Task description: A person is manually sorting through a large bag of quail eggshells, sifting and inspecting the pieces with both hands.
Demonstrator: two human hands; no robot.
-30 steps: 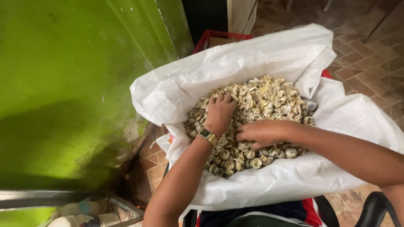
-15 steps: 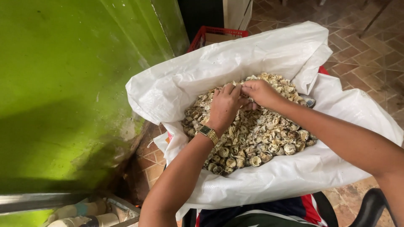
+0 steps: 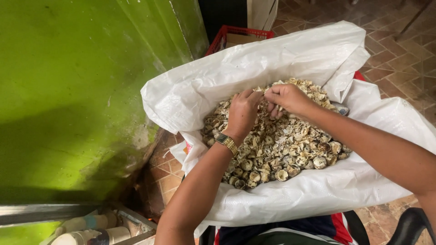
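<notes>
A big white woven sack [image 3: 281, 54] lies open in front of me, filled with a heap of small speckled broken shells [image 3: 290, 145]. My left hand [image 3: 241, 112], with a gold watch on its wrist, rests on the heap with its fingers curled near the far side. My right hand [image 3: 287, 98] meets it fingertip to fingertip over the far part of the pile, pinching at small shell pieces. What exactly sits between the fingers is too small to make out.
A green wall [image 3: 77, 90] stands close on the left. A red crate [image 3: 236, 36] sits behind the sack. Brick floor tiles [image 3: 399, 54] spread to the right. Pale tubes [image 3: 91, 229] lie in a metal frame at the bottom left.
My right hand has moved from the near middle of the heap up to the far side, meeting the left hand. The left hand has shifted slightly farther and curled its fingers.
</notes>
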